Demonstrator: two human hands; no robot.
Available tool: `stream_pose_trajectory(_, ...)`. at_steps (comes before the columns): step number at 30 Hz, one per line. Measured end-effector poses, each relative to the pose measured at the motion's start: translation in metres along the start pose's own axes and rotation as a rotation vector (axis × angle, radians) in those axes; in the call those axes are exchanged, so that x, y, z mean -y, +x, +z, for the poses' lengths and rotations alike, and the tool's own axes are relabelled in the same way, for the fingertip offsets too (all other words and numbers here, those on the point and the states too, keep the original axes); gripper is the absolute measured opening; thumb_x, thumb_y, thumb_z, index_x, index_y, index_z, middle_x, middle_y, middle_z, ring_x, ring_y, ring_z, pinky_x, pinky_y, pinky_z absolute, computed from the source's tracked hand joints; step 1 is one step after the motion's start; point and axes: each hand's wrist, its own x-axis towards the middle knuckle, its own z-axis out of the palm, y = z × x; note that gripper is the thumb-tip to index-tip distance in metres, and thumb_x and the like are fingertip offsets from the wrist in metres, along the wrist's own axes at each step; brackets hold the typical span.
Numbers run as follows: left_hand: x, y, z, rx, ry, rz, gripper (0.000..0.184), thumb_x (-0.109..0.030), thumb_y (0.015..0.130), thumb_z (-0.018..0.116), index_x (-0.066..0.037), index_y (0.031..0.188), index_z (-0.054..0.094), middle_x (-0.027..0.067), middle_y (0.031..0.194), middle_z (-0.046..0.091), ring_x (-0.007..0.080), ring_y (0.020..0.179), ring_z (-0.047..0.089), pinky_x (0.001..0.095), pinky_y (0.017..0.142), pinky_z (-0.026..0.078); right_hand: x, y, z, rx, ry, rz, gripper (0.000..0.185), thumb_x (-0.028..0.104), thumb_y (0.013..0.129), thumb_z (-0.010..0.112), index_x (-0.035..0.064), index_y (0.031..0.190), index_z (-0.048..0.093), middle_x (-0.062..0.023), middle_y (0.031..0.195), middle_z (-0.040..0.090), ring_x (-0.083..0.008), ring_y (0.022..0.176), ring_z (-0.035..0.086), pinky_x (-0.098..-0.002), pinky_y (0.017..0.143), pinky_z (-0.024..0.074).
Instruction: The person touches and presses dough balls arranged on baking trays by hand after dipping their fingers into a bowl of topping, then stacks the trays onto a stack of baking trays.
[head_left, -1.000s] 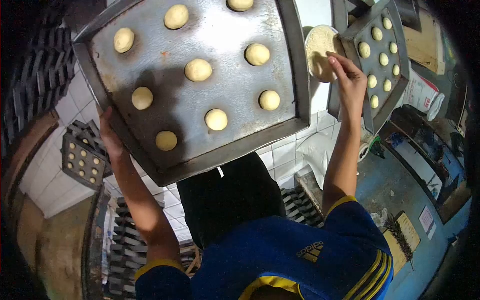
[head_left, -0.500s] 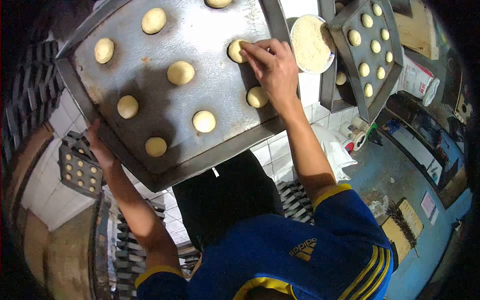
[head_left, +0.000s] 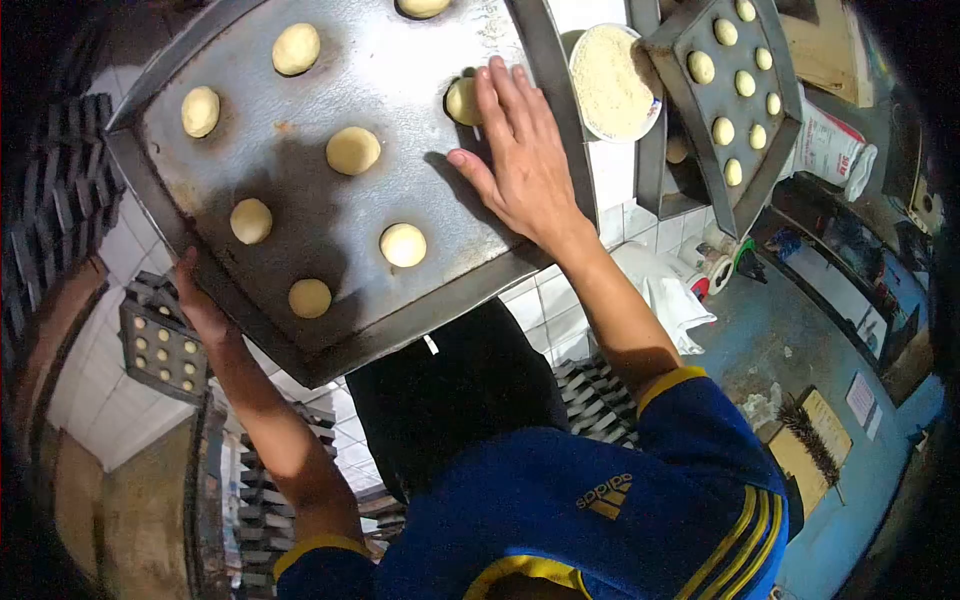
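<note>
My left hand [head_left: 203, 300] supports the left side of a large metal baking tray [head_left: 430, 312], its thumb at the rim and its other fingers hidden beneath. Round pale dough balls [head_left: 353, 150] sit spaced out on the tray. Over the tray's right part, my right hand [head_left: 525, 165] lies palm down with fingers stretched. Its fingertips overlap the edge of one dough ball [head_left: 462, 102]; whether they press on it I cannot tell. Another ball near the tray's front right corner is covered by this hand.
Right of the tray stands a white bowl of pale crumbs [head_left: 612, 85]. Beyond it, a second tray with dough balls [head_left: 735, 95] rests on a stack. More dough balls sit on a tray [head_left: 165, 350] at lower left. A blue table [head_left: 740, 350] holds a brush [head_left: 810, 440] and papers.
My right hand has opened from a pinch at a dough ball to flat, spread fingers, now covering the ball nearer me. The view has shifted slightly. My left hand keeps its place on the tray.
</note>
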Motion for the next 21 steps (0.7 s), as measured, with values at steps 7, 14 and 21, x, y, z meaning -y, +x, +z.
stream_pose_trajectory(7, 0.000, 0.004, -0.007, 0.042, 0.056, -0.021, 0.055, -0.039, 0.099, 0.062, -0.003, 0.140, 0.062, 0.0133, 0.132, 0.067, 0.0309, 0.118, 0.063, 0.0434, 0.106, 0.047, -0.010, 0.002, 0.002, 0.092, 0.110, -0.047, 0.080, 0.050, 0.104, 0.061, -0.0018, 0.161, 0.038, -0.0248, 0.170, 0.034, -0.0405, 0.157, 0.035, -0.0517, 0.129, 0.0291)
stream_pose_trajectory(14, -0.002, -0.003, 0.006, 0.072, 0.021, 0.015, 0.057, -0.043, 0.097, 0.063, -0.003, 0.137, 0.063, 0.0132, 0.124, 0.067, 0.0303, 0.113, 0.064, 0.0429, 0.101, 0.049, -0.088, -0.013, -0.084, -0.284, -0.025, 0.279, 0.030, 0.016, 0.096, 0.076, 0.0087, 0.126, 0.076, -0.0158, 0.121, 0.073, -0.0346, 0.106, 0.072, -0.0428, 0.094, 0.0566)
stream_pose_trajectory(21, -0.001, 0.003, -0.002, 0.017, 0.025, -0.027, 0.053, -0.041, 0.098, 0.063, -0.003, 0.136, 0.062, 0.0122, 0.122, 0.067, 0.0295, 0.112, 0.064, 0.0427, 0.101, 0.048, -0.106, -0.010, -0.080, -0.127, -0.130, 0.243, 0.014, 0.020, 0.094, 0.077, 0.0082, 0.101, 0.082, -0.0111, 0.099, 0.077, -0.0345, 0.097, 0.071, -0.0433, 0.082, 0.0572)
